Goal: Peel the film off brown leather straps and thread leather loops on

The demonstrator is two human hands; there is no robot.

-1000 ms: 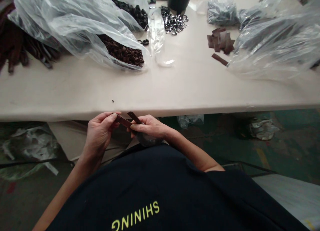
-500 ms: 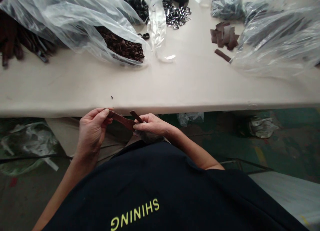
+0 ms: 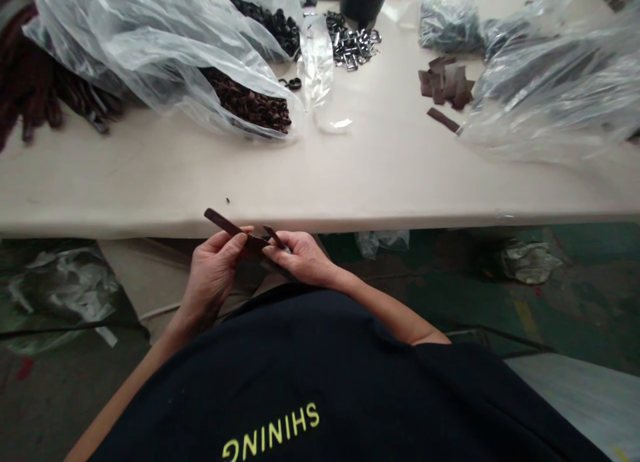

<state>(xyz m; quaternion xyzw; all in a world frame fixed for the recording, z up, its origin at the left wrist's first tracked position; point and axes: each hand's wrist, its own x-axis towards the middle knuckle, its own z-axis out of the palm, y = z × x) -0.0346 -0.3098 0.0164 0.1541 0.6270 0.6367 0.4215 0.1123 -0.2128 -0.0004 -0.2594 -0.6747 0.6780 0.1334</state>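
Note:
A dark brown leather strap (image 3: 223, 222) runs between my hands just below the table's front edge. My left hand (image 3: 215, 269) pinches it between thumb and fingertips, and its rounded end sticks out past them to the upper left, over the edge. Close beside, my right hand (image 3: 305, 257) is closed on the strap's other part. A short brown end (image 3: 273, 236) pokes up from between the right thumb and fingers. Whatever lies under the right palm is hidden.
On the table (image 3: 380, 182) are a plastic bag with small brown loops (image 3: 255, 105), metal buckles (image 3: 353, 45), brown leather pieces (image 3: 446, 83), clear bags (image 3: 555, 82) and a black cup (image 3: 363, 2). Dark straps (image 3: 35, 82) hang together at the left.
My left hand has moved right, nearer my right hand, and now grips the strap farther along. The strap's end now shows beyond my left fingers. The view has shifted slightly.

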